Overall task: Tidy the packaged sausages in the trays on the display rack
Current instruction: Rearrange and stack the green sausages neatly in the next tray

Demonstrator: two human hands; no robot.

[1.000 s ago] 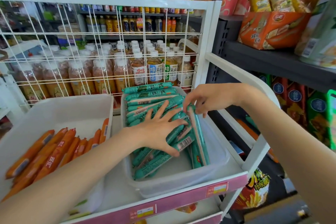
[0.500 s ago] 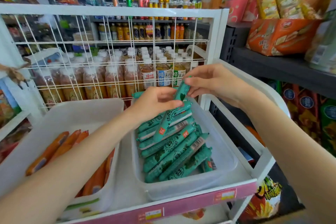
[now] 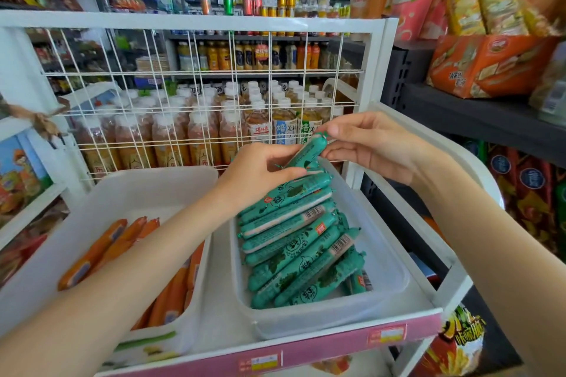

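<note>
Green sausage [image 3: 307, 152] btwn both hands, prob.

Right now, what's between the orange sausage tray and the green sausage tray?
Head view: only a bare strip of white rack shelf separates the orange sausage tray from the green sausage tray.

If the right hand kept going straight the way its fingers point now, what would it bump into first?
The right hand points leftward and already pinches the top end of a green sausage. Going on, it would probably meet the left hand gripping the lower end, though depth is hard to judge.
</note>
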